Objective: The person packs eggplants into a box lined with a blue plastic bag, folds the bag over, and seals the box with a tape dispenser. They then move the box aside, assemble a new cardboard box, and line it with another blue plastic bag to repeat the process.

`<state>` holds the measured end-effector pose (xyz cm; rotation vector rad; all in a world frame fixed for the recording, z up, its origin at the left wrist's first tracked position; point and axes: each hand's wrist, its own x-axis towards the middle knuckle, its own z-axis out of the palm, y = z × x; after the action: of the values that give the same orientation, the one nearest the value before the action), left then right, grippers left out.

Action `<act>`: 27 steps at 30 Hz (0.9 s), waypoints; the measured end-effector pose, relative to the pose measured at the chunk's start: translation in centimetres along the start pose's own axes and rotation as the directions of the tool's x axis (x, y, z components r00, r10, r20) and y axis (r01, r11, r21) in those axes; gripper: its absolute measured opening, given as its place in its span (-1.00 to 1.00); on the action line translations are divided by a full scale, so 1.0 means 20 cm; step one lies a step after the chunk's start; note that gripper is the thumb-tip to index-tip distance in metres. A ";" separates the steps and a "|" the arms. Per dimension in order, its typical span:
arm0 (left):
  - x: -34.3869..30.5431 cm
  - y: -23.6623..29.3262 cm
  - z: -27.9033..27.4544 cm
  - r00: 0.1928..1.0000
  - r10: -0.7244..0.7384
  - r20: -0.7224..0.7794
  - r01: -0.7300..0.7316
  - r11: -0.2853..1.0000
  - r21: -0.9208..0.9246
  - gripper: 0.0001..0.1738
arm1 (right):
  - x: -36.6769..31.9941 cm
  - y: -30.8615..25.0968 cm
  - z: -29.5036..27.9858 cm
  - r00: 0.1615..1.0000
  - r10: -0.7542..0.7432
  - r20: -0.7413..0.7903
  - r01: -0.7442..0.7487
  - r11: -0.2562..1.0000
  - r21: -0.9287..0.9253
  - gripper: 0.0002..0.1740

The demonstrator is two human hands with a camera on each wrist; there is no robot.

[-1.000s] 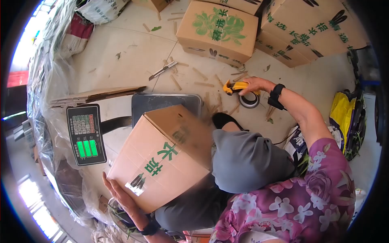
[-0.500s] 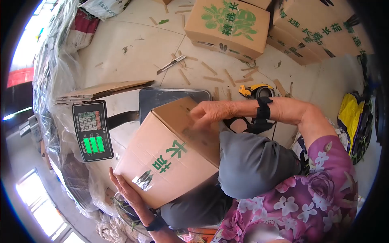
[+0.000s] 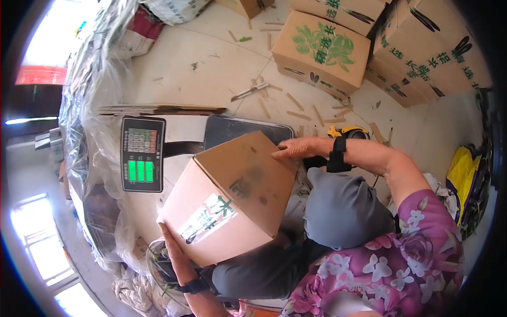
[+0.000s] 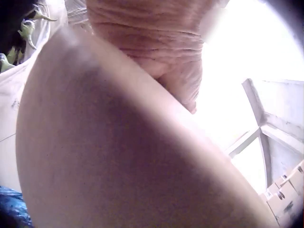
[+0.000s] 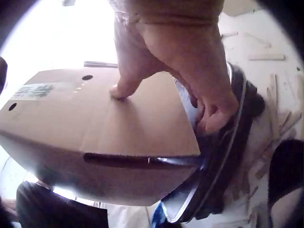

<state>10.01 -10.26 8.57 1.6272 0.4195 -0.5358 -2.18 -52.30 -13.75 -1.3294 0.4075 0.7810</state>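
A cardboard box (image 3: 195,195) with green printed characters stands tilted between the person's legs and the scale platform (image 3: 237,127). A glossy strip shines over the print on its near side. My left hand (image 3: 177,251) lies along the box's lower left side, fingers straight; the left wrist view shows its palm behind the box edge, fingertips hidden. At the far right edge my right hand (image 3: 297,149) grips the box. In the right wrist view the thumb presses on the upper face, and the other fingers curl beyond the edge.
A yellow tape dispenser (image 3: 347,132) lies on the floor beyond the right forearm. A utility knife (image 3: 250,92) and several thin strips (image 3: 296,101) are scattered there. The scale's display (image 3: 142,153) stands left, near flattened cardboard (image 3: 158,110). Printed boxes (image 3: 322,47) stand at the back right.
My right hand has let go of the yellow tape dispenser on the floor and moved left to the box's edge. The box has turned slightly; my left hand stays on its side.
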 end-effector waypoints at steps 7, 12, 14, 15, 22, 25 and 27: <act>-0.10 -0.03 -0.20 0.995 0.078 0.063 -0.065 0.981 -0.183 -0.24 | -0.31 -0.44 -0.11 0.923 -0.362 0.127 0.262 0.837 0.480 -0.38; -0.32 0.24 -0.02 0.966 0.200 0.164 -0.258 0.792 0.554 -0.36 | -1.01 -1.02 -0.10 0.784 -0.613 0.103 0.610 0.790 0.064 -0.45; -0.33 0.24 -0.01 0.960 0.255 0.112 -0.278 0.889 0.363 -0.29 | -1.25 -1.23 0.18 0.845 -0.510 0.163 0.532 0.768 -0.356 -0.52; -0.35 0.26 0.04 0.952 0.278 0.126 -0.303 0.913 0.274 -0.26 | -1.31 -1.27 0.33 0.904 -0.403 0.146 0.381 0.600 -0.704 -0.59; -0.31 0.11 0.50 0.945 0.265 0.194 -0.324 0.846 0.424 0.16 | -0.97 -0.83 0.79 0.845 -0.384 0.371 0.429 0.075 -0.900 -0.74; -0.06 -0.21 0.55 0.959 0.261 0.106 -0.280 0.842 0.462 -0.03 | -0.91 -0.70 0.78 0.783 -0.427 0.452 0.536 0.094 -0.839 -0.72; -0.08 -0.29 0.57 0.907 0.267 0.325 -0.382 0.845 0.373 -0.35 | -0.93 -0.72 0.71 0.682 -0.590 0.433 0.592 0.097 -0.800 -0.57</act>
<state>4.31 -20.88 3.74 1.9668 -0.1963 -0.5977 -7.09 -44.32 12.12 -2.3277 -0.7635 0.2101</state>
